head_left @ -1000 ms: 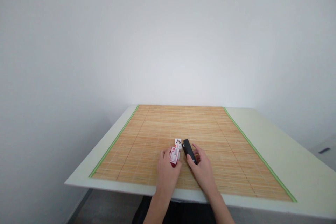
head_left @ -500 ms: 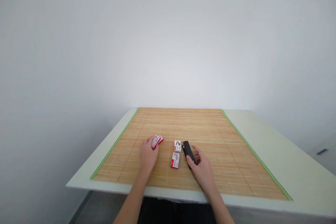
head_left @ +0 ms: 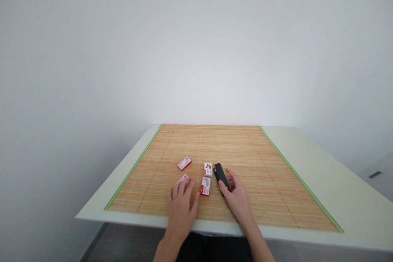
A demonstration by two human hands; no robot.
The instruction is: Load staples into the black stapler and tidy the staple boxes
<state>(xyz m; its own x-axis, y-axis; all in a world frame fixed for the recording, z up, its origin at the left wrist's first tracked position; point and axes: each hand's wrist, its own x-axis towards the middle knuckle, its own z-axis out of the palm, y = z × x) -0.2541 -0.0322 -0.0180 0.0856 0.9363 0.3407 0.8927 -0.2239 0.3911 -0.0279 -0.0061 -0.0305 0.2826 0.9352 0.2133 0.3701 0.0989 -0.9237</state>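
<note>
My right hand point(head_left: 238, 196) lies around the near end of a black stapler point(head_left: 220, 174), its thumb across the stapler and its fingers curled at the right side. The stapler rests tilted on the mat. My left hand point(head_left: 181, 204) is palm down with its fingers stretched out and a little apart. Under its fingertips lies a small red-and-white box point(head_left: 182, 179), partly hidden. Beyond it is another flat red-and-white box point(head_left: 184, 163). Between my hands stand a white box with a black clip picture point(head_left: 208, 169) and, just nearer, a red-and-white box that looks like staples point(head_left: 205, 186).
A bamboo mat point(head_left: 227, 143) with green edging covers the middle of a white table point(head_left: 313, 172). The table's front edge runs close to my body. A white wall point(head_left: 196, 49) rises behind the table.
My left hand has moved nearer and to the right, off the far flat box. One of the two overlapping boxes is now nearer me, under its fingers. My right hand stays at the stapler.
</note>
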